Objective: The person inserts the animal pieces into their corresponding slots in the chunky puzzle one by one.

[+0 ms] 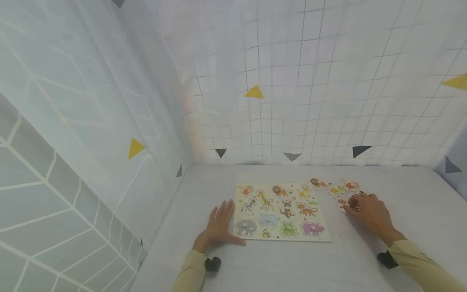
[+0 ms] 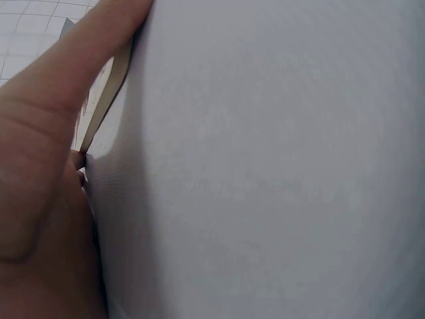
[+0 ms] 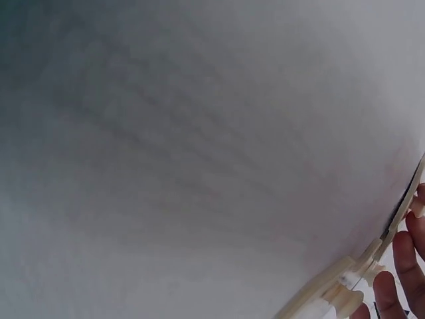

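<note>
A cream animal puzzle board [image 1: 255, 237] lies flat on the table. Its lower part holds a grey elephant piece [image 1: 240, 229], a green frog piece [image 1: 289, 232] and a purple hippo piece [image 1: 308, 229]. My left hand [image 1: 219, 227] rests at the board's left edge, fingers spread and thumb along the near corner. To the board's right, my right hand [image 1: 373, 213] pinches a small animal puzzle piece [image 1: 356, 205], its picture mostly covered by the fingers. Close beside the fingertips is an orange animal piece [image 1: 341, 201]. In the right wrist view, fingers [image 3: 405, 266] curl by wooden pieces [image 3: 325, 282].
Beyond the right hand lie a lion piece [image 1: 319, 184], a yellow animal piece [image 1: 336, 190] and a red-orange monkey piece [image 1: 351, 185], close together. A pale cloth covers the table [image 1: 284, 263]. Patterned fabric walls [image 1: 277, 121] rise behind and at the left.
</note>
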{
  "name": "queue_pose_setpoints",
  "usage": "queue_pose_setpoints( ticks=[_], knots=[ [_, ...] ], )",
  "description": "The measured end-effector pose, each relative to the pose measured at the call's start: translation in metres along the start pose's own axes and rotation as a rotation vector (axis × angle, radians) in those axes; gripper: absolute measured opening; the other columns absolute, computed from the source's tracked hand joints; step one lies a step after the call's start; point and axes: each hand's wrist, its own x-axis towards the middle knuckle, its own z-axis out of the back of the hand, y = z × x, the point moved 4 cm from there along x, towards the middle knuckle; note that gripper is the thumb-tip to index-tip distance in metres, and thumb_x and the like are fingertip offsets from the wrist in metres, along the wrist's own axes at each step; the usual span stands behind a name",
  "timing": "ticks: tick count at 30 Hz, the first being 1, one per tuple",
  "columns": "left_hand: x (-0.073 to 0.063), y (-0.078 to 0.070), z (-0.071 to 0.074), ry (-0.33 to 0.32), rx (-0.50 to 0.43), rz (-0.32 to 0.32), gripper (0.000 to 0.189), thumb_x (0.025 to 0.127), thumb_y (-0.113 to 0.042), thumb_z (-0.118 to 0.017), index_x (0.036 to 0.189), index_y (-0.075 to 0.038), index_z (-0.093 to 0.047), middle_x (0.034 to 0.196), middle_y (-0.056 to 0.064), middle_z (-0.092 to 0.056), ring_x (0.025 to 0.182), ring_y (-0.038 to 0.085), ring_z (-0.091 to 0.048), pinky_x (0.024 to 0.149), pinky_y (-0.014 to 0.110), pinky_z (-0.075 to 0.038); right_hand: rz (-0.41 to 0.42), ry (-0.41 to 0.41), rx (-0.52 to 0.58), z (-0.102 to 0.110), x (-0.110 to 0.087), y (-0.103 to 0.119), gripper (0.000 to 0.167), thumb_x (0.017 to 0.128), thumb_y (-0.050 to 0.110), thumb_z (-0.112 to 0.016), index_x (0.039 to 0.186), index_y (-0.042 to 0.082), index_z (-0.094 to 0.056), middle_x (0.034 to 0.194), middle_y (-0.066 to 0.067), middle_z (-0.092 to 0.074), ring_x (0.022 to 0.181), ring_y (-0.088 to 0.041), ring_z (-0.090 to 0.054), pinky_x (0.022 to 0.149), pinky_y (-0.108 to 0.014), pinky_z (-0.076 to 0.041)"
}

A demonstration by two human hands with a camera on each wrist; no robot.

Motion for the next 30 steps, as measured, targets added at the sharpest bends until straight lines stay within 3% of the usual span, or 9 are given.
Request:
queue_pose_setpoints(
  ticks=[13,20,30],
  knots=[
    [0.001,0.002,-0.001,-0.004,-0.009,-0.01,0.141,0.064,-0.065,-0.089,0.165,-0.006,-0.01,0.176,0.012,-0.007,0.164,0.037,-0.001,0.133,0.062,0.001,0.017,-0.013,0.01,0.003,0.003,0.005,0.031,0.089,0.031,-0.075,0.093,0.0,-0.072,0.098,-0.023,-0.07,0.096,-0.045,-0.056,0.074,-0.06,-0.046],
    [0.001,0.002,-0.002,-0.009,-0.031,-0.019,0.143,0.063,-0.066,-0.089,0.165,-0.005,-0.011,0.176,0.013,-0.007,0.164,0.037,-0.001,0.132,0.063,0.003,0.029,-0.026,0.06,0.001,0.005,0.016,0.027,0.09,0.031,-0.076,0.092,0.004,-0.072,0.094,-0.018,-0.072,0.097,-0.042,-0.057,0.076,-0.059,-0.047],
    [0.002,0.007,-0.007,-0.017,-0.068,-0.014,0.145,0.06,-0.069,-0.089,0.166,-0.009,-0.01,0.177,0.009,-0.006,0.164,0.034,0.002,0.133,0.061,0.005,0.205,-0.12,0.065,-0.001,0.01,0.052,0.013,0.086,0.021,-0.08,0.086,0.011,-0.072,0.094,-0.01,-0.075,0.093,-0.032,-0.063,0.077,-0.051,-0.053]
  ],
)
